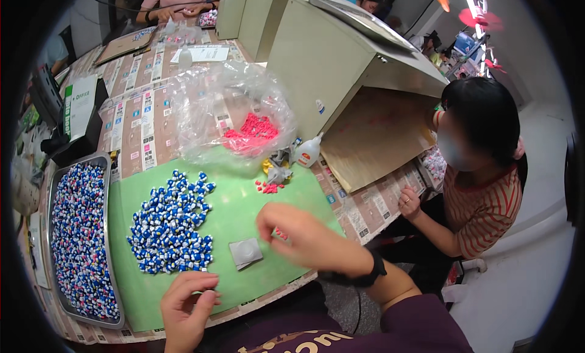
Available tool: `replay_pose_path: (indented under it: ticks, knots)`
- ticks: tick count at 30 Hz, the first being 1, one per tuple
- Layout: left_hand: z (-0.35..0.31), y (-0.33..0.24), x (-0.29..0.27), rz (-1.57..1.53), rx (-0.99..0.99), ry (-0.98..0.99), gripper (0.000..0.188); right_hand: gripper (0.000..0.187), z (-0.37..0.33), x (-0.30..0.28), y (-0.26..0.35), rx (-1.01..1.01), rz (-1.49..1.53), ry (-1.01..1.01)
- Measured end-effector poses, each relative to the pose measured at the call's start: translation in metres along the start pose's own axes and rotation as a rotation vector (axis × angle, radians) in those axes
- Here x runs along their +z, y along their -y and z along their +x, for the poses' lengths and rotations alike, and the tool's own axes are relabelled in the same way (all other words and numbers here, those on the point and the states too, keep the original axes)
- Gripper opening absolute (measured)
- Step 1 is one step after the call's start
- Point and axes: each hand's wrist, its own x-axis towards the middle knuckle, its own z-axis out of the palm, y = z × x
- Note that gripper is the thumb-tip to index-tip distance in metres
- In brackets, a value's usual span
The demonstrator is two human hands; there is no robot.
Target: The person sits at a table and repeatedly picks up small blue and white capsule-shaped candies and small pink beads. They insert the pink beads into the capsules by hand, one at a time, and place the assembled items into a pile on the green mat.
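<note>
My left hand [187, 307] is at the near edge of the green mat [237, 191], thumb and fingers pinched together. Something small and dark shows at its fingertips, too small to name. Blurred by motion, my right hand [289, 231] hovers over the mat beside a few small red pieces [280, 233]; its fingertips do not show clearly. Between the hands lies a small grey square pad with a round white middle [245, 251]. A loose pile of small blue-and-white pieces [170, 225] spreads beyond my left hand. More red pieces [269, 187] lie farther off on the mat.
A metal tray [113, 231] full of similar pieces stands at the left. Behind the mat are a clear plastic bag [201, 115] of red pieces, a white squeeze bottle [308, 151] and a large cream box [329, 60]. A person in a striped shirt [484, 216] sits at the right.
</note>
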Motion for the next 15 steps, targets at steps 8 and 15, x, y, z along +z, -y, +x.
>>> replay_pose_path:
  ticks: [8,15]
  knots:
    - [0.012,0.011,0.021,-0.362,-0.124,0.164,0.017,0.027,-0.017,0.036,0.039,-0.288,0.191,0.005]
    - [0.012,0.015,0.021,-0.386,-0.039,0.139,0.019,0.023,-0.019,0.033,0.035,-0.29,0.391,0.054]
